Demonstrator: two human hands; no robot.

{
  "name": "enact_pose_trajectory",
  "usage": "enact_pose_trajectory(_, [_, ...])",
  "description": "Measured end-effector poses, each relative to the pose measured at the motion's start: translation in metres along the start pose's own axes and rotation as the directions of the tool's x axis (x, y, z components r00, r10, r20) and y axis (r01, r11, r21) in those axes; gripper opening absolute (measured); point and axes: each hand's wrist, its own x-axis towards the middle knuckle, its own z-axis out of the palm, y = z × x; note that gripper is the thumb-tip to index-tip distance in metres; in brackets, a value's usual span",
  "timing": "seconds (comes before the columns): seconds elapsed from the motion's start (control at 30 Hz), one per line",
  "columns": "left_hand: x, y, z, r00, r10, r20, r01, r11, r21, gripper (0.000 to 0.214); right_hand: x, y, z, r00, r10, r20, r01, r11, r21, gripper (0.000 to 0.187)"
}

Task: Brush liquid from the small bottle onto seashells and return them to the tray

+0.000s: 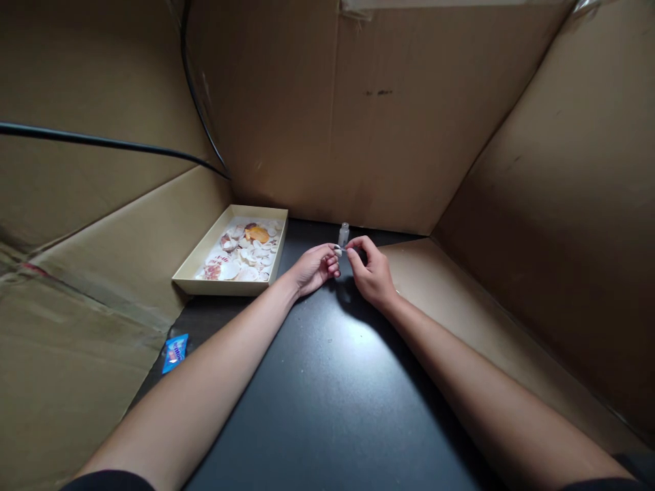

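Two hands meet above the dark table (pixel 307 389): the left hand (pixel 314 270) pinches a small piece (pixel 338 249) before the bottle (pixel 344 235); whether the fingertips of the right hand (pixel 372 270) grip it too, one cannot tell. It seems light, stiff, perhaps brittle, best held gently by its edges.

We can read no word for certain. The glossy blue wrapper (pixel 175 354) on the near side of the shell tray (pixel 225 288) bears lettering (pixel 177 348) too small for us to make out; on the cardboard wall (pixel 409 150) behind the tray, the dark marks (pixel 383 93) are illegible to us too.
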Motion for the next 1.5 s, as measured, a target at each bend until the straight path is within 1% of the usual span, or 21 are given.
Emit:
enact_pose_trajectory(0.07, [0.000, 0.000, 0.001, 1.000, 0.002, -0.008, -0.002, 1.000, -0.006, 0.009, 0.000, 0.001, 0.000, 1.000, 0.012, 0.003, -0.012, 1.000, -0.024, 0.018])
enact_pose_trajectory(0.17, [0.000, 0.001, 0.001, 1.000, -0.016, -0.016, 0.016, 1.000, -0.026, 0.012, 0.001, 0.002, 0.000, 0.995, 0.035, -0.091, -0.038, 0.999, -0.031, 0.019])
enact_pose_trajectory(0.23, [0.000, 0.001, 0.001, 1.000, -0.020, -0.019, 0.019, 0.999, -0.033, 0.013, 0.002, 0.002, 0.000, 0.994, 0.008, -0.110, -0.010, 1.000, -0.016, 0.020])
enact_pose_trajectory(0.33, [0.000, 0.001, 0.000, 1.000, -0.018, -0.019, 0.018, 0.999, -0.036, 0.015, 0.001, 0.004, 0.002, 0.999, -0.010, -0.042, 0.009, 1.000, -0.012, 0.022])
enact_pose_trajectory(0.4, [0.000, 0.001, 0.000, 0.999, -0.022, -0.023, 0.021, 0.999, -0.043, 0.015, 0.002, 0.007, 0.003, 0.999, 0.049, 0.000, -0.049, 0.998, -0.030, 0.024])
enact_pose_trajectory(0.5, [0.000, 0.001, -0.001, 1.000, -0.026, -0.018, 0.025, 0.999, -0.043, 0.017, 0.003, 0.012, 0.003, 0.993, 0.113, 0.019, -0.113, 0.994, 0.000, 0.028])
enact_pose_trajectory(0.6, [0.000, 0.001, -0.001, 1.000, -0.025, -0.006, 0.025, 0.999, -0.037, 0.017, 0.004, 0.012, 0.003, 0.996, 0.092, 0.010, -0.092, 0.996, -0.001, 0.029])
enact_pose_trajectory(0.77, [0.000, 0.001, -0.002, 1.000, -0.023, 0.007, 0.024, 0.999, -0.034, 0.014, 0.004, 0.009, 0.002, 0.995, 0.086, -0.055, -0.085, 0.996, 0.007, 0.026])
enact_pose_trajectory(0.87, [-0.001, 0.001, -0.001, 1.000, -0.018, -0.005, 0.018, 0.999, -0.034, 0.011, 0.004, 0.008, 0.002, 0.998, 0.049, -0.035, -0.048, 0.998, 0.033, 0.025])
enact_pose_trajectory(0.93, [-0.001, 0.002, -0.001, 1.000, -0.020, -0.021, 0.019, 0.999, -0.043, 0.010, 0.004, 0.007, 0.003, 0.999, 0.048, -0.021, -0.047, 0.999, 0.027, 0.025])
enact_pose_trajectory(1.07, [0.000, 0.002, -0.001, 0.999, -0.033, -0.015, 0.032, 0.998, -0.047, 0.009, 0.003, 0.006, 0.002, 0.996, 0.045, -0.070, -0.043, 0.998, 0.036, 0.023])
enact_pose_trajectory(1.13, [0.000, 0.002, -0.001, 0.999, -0.036, -0.012, 0.035, 0.998, -0.045, 0.008, 0.003, 0.004, 0.002, 0.998, 0.020, -0.064, -0.017, 0.999, 0.052, 0.022])
enact_pose_trajectory(1.2, [0.000, 0.002, -0.002, 0.999, -0.036, -0.016, 0.036, 0.998, -0.054, 0.009, 0.003, 0.004, 0.001, 0.998, 0.023, -0.053, -0.020, 0.999, 0.051, 0.021])
enact_pose_trajectory(1.3, [0.001, 0.002, -0.002, 0.999, -0.038, -0.014, 0.037, 0.997, -0.061, 0.009, 0.003, 0.003, 0.001, 0.997, 0.034, -0.075, -0.030, 0.998, 0.051, 0.021])
enact_pose_trajectory(1.4, [0.001, 0.002, -0.002, 0.999, -0.038, -0.021, 0.036, 0.997, -0.061, 0.009, 0.003, 0.003, 0.001, 0.998, 0.002, -0.061, 0.001, 0.998, 0.062, 0.019])
enact_pose_trajectory(1.47, [0.001, 0.002, -0.002, 0.999, -0.038, -0.025, 0.036, 0.998, -0.061, 0.008, 0.003, 0.003, 0.001, 0.998, 0.014, -0.058, -0.011, 0.999, 0.051, 0.018])
enact_pose_trajectory(1.5, [0.001, 0.002, -0.002, 0.999, -0.038, -0.024, 0.037, 0.998, -0.059, 0.007, 0.003, 0.003, 0.001, 0.997, 0.027, -0.074, -0.024, 0.999, 0.046, 0.018])
